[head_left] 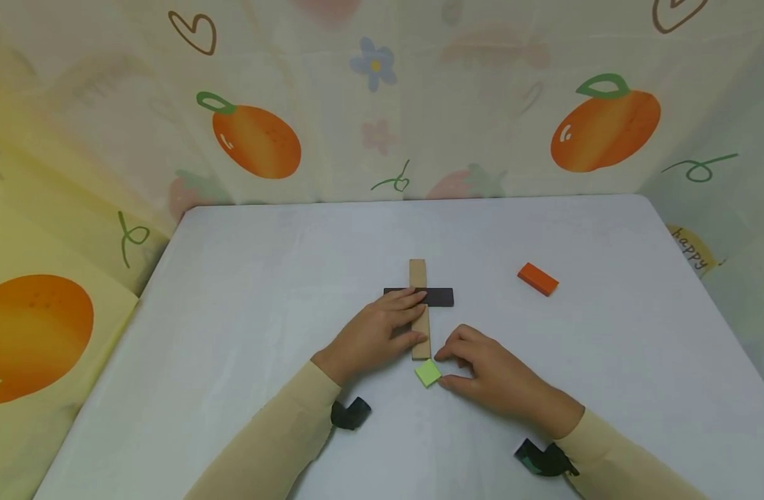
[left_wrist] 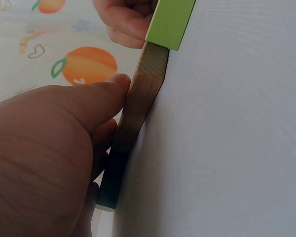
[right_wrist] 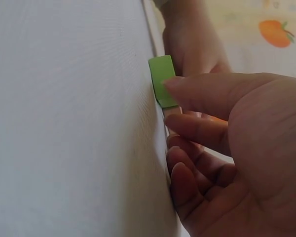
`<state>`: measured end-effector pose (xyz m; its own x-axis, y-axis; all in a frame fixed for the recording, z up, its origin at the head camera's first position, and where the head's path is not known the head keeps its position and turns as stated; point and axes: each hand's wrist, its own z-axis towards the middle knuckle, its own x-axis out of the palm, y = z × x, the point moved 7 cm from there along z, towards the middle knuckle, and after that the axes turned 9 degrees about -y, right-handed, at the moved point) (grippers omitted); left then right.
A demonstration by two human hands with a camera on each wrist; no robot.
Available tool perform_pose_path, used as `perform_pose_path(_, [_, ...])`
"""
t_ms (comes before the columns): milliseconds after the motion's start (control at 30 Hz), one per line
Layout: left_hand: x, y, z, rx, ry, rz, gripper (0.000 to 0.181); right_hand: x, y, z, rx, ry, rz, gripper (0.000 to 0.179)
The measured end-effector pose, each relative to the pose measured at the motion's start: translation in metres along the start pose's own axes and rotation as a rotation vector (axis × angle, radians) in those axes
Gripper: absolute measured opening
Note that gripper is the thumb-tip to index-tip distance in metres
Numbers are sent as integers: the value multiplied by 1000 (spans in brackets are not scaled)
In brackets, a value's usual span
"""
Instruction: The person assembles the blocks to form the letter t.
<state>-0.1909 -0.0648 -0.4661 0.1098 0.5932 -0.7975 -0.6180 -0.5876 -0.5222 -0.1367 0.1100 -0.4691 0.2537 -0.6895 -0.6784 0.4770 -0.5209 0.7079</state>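
Observation:
On the white table, a dark block (head_left: 439,297) lies crosswise, with a beige wooden block (head_left: 421,345) running toward me from it and a beige piece (head_left: 417,273) on its far side. My left hand (head_left: 374,332) rests over the dark block and the near beige block, fingers extended. Its thumb touches the beige block's side in the left wrist view. A light green block (head_left: 428,373) lies turned like a diamond at the beige block's near end. My right hand (head_left: 496,371) pinches its right side between thumb and index finger, other fingers curled.
An orange block (head_left: 538,279) lies slanted at the right, away from both hands. Dark straps (head_left: 352,414) hang at my sleeves. Beyond the table's far edge, a cloth (head_left: 332,132) printed with oranges covers the background.

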Motion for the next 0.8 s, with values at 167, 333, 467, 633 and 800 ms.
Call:
perform_pose_path(167, [-1,-1,1,5,-4,-3,59,-1,0,0,1,-9,6,23])
perform_pose_path(333, [-1,-1,0,12,-9,4,59,0,1,0,7,-10,3,23])
perform_pose_path(467, [-2,-1,0,18,-14,7,59,1,2,1,18,-17,-10,23])
perform_pose_path(633, [-3,-2,0,25,-17,3,58,2,2,1,33,-20,-19,24])
perform_pose_path(800, [-2,-2,1,17,-11,-3,58,-4,0,1,36,-35,61,28])
